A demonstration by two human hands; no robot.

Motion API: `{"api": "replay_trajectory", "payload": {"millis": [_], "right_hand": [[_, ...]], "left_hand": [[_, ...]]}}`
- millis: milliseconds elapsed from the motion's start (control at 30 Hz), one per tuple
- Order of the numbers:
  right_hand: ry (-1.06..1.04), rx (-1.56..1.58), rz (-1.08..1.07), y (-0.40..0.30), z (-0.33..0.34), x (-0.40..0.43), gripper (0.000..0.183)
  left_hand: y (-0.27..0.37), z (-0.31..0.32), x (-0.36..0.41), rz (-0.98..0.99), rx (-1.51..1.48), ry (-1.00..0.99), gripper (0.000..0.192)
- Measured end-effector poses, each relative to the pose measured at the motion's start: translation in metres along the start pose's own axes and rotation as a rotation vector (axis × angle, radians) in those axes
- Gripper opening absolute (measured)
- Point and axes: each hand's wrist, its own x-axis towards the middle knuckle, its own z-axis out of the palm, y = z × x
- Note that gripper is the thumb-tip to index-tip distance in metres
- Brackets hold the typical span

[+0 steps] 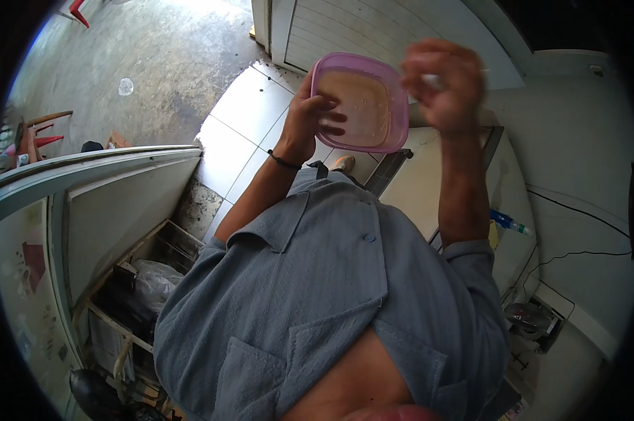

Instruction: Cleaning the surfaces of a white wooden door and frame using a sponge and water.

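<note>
My left hand (pixel 307 117) grips a pink, translucent plastic container (pixel 398 121) by its left side, with the thumb and fingers around the wall and rim. A shallow, clear or slightly cloudy liquid (pixel 361 105) with a few bubbles seems to lie inside it. Just right of the container, my right hand (pixel 446 87) is raised and blurred, its fingers curled. A pale patch shows between those fingers; whether it is a held thing or the background cannot be told. A dark band circles my left wrist.
A cream-coloured surface (pixel 409 176) lies under my right forearm, with a blue tube-like item (pixel 508 221) beside it. Cables (pixel 585 221) run along the right wall. White floor tiles (pixel 243 121) meet rough concrete (pixel 154 58). At left, a rack (pixel 167 231) holds a clear plastic bag (pixel 156 284).
</note>
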Motion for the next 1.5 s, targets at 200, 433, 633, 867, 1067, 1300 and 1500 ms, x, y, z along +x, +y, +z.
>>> {"api": "replay_trajectory", "payload": {"millis": [200, 433, 633, 867, 1067, 1300, 1500], "right_hand": [[-0.064, 0.036, 0.793, 0.012, 0.021, -0.013, 0.03], [-0.001, 1.156, 0.791, 0.016, 0.008, -0.014, 0.072], [0.098, 1.307, 0.655, 0.018, 0.031, -0.02, 0.071], [0.106, 1.212, 0.736, 0.013, 0.053, -0.004, 0.064], [0.044, 0.788, 0.784, 0.019, 0.053, 0.019, 0.056], [-0.28, -0.983, 0.066, 0.035, 0.081, 0.036, 0.055], [-0.404, -0.853, -0.017, 0.051, 0.08, 0.078, 0.066]], "left_hand": [[0.0, 0.0, 0.002, 0.013, 0.004, 0.028, 0.069], [0.002, -0.005, -0.001, 0.01, -0.006, 0.026, 0.069], [0.01, -0.013, -0.005, 0.012, -0.032, 0.046, 0.076], [0.019, -0.03, -0.009, 0.017, -0.042, 0.1, 0.074], [0.03, -0.041, -0.007, 0.074, -0.084, 0.136, 0.073], [0.051, -0.053, 0.009, 0.104, -0.119, 0.214, 0.073], [0.08, -0.063, 0.023, 0.143, -0.1, 0.275, 0.072]]}}
